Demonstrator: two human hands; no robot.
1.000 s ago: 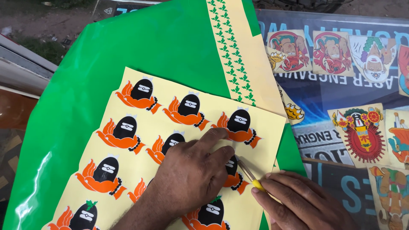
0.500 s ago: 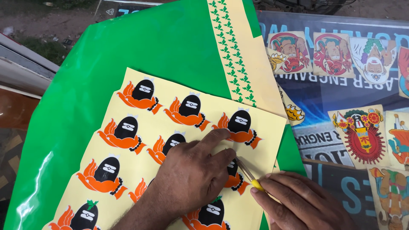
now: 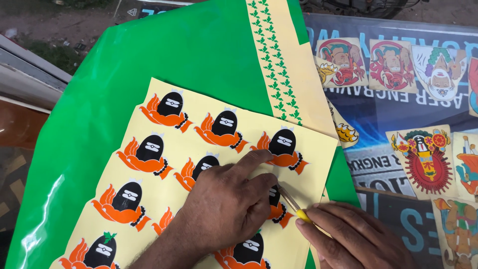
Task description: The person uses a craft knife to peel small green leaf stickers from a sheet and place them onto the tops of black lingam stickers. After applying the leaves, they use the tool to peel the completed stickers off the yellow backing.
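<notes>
A pale yellow sticker sheet [image 3: 149, 199] with several black and orange stickers lies on a bright green vinyl sheet [image 3: 149, 65]. My left hand [image 3: 226, 209] presses flat on the yellow sheet, fingers over one sticker near the sheet's right side. My right hand [image 3: 353, 239] holds a thin tool with a yellow grip and a metal tip [image 3: 294, 206]. The tip points under my left fingers at the covered sticker [image 3: 276, 211]. Another black and orange sticker [image 3: 282, 147] sits just above my left index finger.
A yellow strip with small green leaf stickers [image 3: 281, 74] lies across the green sheet's upper right. To the right, several colourful figure stickers [image 3: 423, 164] rest on a dark printed banner [image 3: 378, 112]. Bare ground and a metal edge [image 3: 30, 69] show at upper left.
Both hands stay almost in place. The tool tip has shifted very slightly under my left fingers.
</notes>
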